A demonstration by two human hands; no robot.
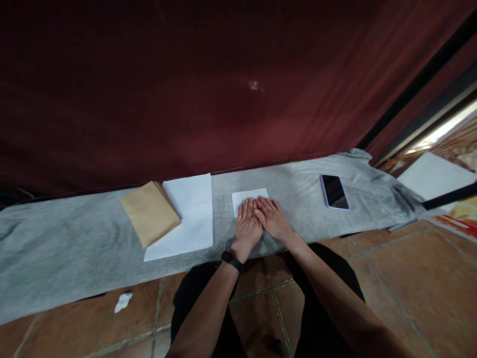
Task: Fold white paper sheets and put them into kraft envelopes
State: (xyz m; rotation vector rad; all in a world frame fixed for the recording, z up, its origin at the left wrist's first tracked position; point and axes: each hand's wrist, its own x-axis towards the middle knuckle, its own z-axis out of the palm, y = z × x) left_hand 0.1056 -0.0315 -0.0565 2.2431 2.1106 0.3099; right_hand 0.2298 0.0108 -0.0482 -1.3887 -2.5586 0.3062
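A small folded white sheet of paper (249,197) lies on a long grey cloth-covered bench (74,248). My left hand (247,224) rests flat on the paper's near edge, fingers stretched out, with a black band at the wrist. My right hand (273,218) lies flat beside it, fingers extended and touching the left hand's fingers over the paper. Most of the sheet's near part is hidden under both hands.
A stack of brown envelopes (149,212) lies on a pile of white sheets (188,214) at the left. A dark phone (334,192) lies screen-up at the right. A dark red curtain (223,84) hangs behind. A paper scrap (122,301) lies on the tiled floor.
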